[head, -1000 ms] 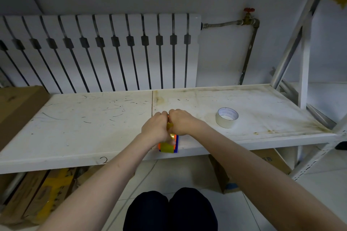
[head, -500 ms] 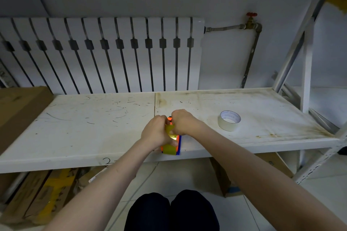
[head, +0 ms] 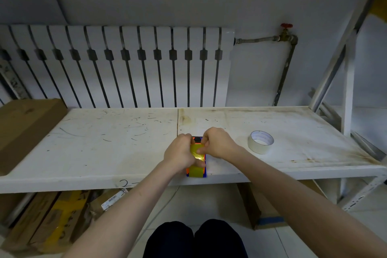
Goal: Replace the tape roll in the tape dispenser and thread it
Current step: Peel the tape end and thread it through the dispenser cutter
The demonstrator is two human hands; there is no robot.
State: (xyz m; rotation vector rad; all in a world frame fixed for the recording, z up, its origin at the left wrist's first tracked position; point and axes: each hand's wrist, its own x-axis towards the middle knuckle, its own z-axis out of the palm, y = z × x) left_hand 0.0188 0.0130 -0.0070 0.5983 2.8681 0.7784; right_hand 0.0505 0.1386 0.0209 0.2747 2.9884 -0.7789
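At the near edge of the desk (head: pixel 104 153), the tape dispenser (head: pixel 196 170) is kept pinned by the left hand (head: pixel 179 154), closed around its orange and blue body, presumably so that it cannot slide while being threaded. A yellowish strip of tape (head: pixel 195 151) is pinched between thumb and fingers of the right hand (head: pixel 217 142) and is laid along the dispenser's top, toward its far end. Farther right, well apart, a white tape roll (head: pixel 260 142) is left lying flat, probably the removed one. Behind, a radiator (head: pixel 125 65) is seen.
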